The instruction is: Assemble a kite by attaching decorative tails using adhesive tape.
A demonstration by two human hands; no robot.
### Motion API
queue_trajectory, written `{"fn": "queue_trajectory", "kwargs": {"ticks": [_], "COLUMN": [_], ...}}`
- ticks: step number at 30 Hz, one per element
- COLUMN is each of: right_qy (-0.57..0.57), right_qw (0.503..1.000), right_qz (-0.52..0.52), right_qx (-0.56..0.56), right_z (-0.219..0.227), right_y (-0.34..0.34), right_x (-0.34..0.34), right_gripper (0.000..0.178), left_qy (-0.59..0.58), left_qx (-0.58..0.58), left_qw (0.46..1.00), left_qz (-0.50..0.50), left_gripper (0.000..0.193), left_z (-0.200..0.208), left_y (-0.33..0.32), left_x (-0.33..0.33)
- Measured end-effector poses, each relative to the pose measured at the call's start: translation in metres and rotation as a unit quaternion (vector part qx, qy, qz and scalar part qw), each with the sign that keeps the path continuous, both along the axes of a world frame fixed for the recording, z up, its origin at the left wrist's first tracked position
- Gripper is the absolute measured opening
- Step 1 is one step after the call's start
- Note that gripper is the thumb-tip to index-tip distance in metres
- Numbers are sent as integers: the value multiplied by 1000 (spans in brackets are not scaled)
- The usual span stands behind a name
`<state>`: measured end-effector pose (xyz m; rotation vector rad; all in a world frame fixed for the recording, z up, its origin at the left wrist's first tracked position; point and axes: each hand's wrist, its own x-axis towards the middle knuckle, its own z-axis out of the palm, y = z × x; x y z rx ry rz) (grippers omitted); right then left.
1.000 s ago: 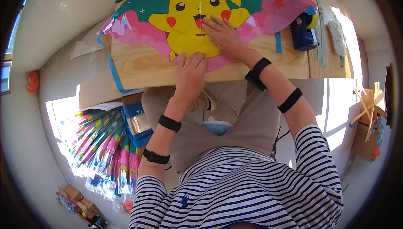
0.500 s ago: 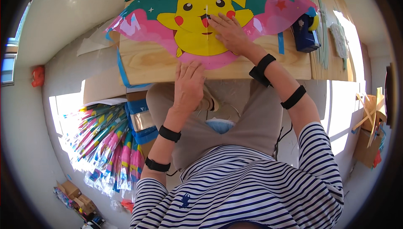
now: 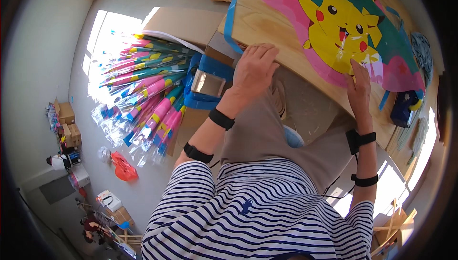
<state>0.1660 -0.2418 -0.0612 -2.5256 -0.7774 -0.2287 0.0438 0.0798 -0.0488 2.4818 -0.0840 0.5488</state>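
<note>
A thin printed kite sail (image 3: 329, 45) lies spread on the wooden table, green and pink with a large yellow cartoon creature in its middle. My right hand (image 3: 359, 88) rests at the sail's near edge, fingers stretched out over the yellow print and holding nothing. By the table's near left edge is my left hand (image 3: 255, 69), its fingers loosely bent and nothing visible in them. Whether it touches the wood I cannot tell. Below it on the left stands a blue bin (image 3: 202, 99) with a tan block-like item on it.
Several folded kites in clear sleeves (image 3: 148, 83) fan out beside the bin. Blue tape strips (image 3: 230, 24) hang on the table's (image 3: 267, 19) left corner. A dark blue tape dispenser (image 3: 404, 110) and thin rods lie at the right. Red bags (image 3: 125, 167) and cartons sit on the floor.
My view has turned left, showing more of the folded kites and floor. My left hand has moved left off the sail's lower edge. The right hand has come down to that edge.
</note>
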Motion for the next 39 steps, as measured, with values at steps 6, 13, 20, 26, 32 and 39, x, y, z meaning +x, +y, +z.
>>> {"fn": "queue_trajectory", "kwargs": {"ticks": [6, 13, 20, 26, 32, 39], "right_qy": [134, 174, 196, 185, 196, 201], "right_qw": [985, 984, 980, 981, 978, 975], "right_qz": [-25, 0, -12, 49, 68, 87], "right_qx": [107, 40, -8, -13, -25, -21], "right_z": [19, 23, 36, 24, 27, 26], "right_y": [21, 47, 66, 84, 102, 110], "right_x": [-55, -87, -96, -96, -97, -101], "right_gripper": [12, 9, 10, 11, 11, 9], "left_qy": [149, 267, 484, 384, 265, 215], "left_qx": [-60, -91, -267, -377, -492, -514], "left_qw": [925, 864, 721, 704, 695, 710], "left_qz": [346, 417, 418, 464, 453, 430], "left_gripper": [24, 29, 42, 42, 25, 17], "left_z": [-98, -189, -197, -218, -216, -188], "left_y": [180, 255, 270, 280, 282, 277], "left_x": [-161, -226, -195, -204, -214, -220]}}
